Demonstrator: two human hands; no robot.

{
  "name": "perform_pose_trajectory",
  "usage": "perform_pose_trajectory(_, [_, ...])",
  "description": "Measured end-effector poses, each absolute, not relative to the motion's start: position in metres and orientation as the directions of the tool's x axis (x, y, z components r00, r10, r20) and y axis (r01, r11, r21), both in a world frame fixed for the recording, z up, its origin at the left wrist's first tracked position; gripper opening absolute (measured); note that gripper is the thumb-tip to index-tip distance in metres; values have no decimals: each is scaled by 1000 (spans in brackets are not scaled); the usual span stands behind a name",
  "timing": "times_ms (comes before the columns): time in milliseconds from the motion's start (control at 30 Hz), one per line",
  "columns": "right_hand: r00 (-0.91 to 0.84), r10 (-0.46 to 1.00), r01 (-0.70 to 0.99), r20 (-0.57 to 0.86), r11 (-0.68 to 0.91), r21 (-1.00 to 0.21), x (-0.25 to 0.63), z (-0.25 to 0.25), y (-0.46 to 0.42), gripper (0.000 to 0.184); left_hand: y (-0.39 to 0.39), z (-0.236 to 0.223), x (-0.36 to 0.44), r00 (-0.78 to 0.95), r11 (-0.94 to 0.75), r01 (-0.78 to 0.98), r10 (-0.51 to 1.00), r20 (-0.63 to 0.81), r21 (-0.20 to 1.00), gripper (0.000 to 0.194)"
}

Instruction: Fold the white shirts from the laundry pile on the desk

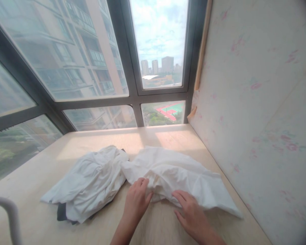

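Observation:
A crumpled white cloth [193, 177] lies across the wooden surface in front of me; from its folds I cannot tell which kind of garment it is. My left hand [139, 194] touches its near edge left of the middle, fingers slightly bent and the thumb apart. On the same edge, farther right, rests my right hand [188, 207], open, with its thumb held away from the fingers. Neither hand visibly grips the fabric. To the left is a second heap of white cloth [91, 180], with dark fabric showing at its edges; the two heaps meet near the middle.
The pale wooden surface [28, 190] runs up to dark-framed windows [99, 103]. A wall with flowered paper [250, 112] borders it on the right, its paper peeling near the window corner. A curved grey-white tube [11, 214] stands at the lower left.

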State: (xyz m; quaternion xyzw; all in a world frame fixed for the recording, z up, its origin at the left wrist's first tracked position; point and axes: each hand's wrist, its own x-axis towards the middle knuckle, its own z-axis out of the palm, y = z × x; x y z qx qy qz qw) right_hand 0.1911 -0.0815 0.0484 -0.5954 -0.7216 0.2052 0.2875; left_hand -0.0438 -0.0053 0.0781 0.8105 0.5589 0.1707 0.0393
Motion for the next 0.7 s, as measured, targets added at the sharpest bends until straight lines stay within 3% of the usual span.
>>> perform_pose_trajectory(100, [-90, 968, 818, 234, 205, -538, 171, 26, -63, 61, 6, 60, -55, 262, -314, 853, 949, 177, 416, 27])
perform_pose_trajectory(233, [3, 959, 817, 285, 162, -553, 174, 15, -37, 50, 29, 46, -71, 217, -268, 720, 963, 159, 640, 29])
perform_pose_trajectory(433, [99, 955, 644, 279, 153, -750, 219, 64, -11, 33, 55, 60, -91, 163, -267, 667, 963, 213, 695, 31])
perform_pose_trajectory(533, [55, 951, 585, 304, 216, -782, 240, 115, 0, 36, 66, 83, -98, 152, -285, 637, 957, 246, 716, 32])
perform_pose_trajectory(700, [193, 886, 487, 422, 287, -825, 254, 201, 14, 39, 85, 140, -101, 167, -330, 592, 943, 288, 736, 32])
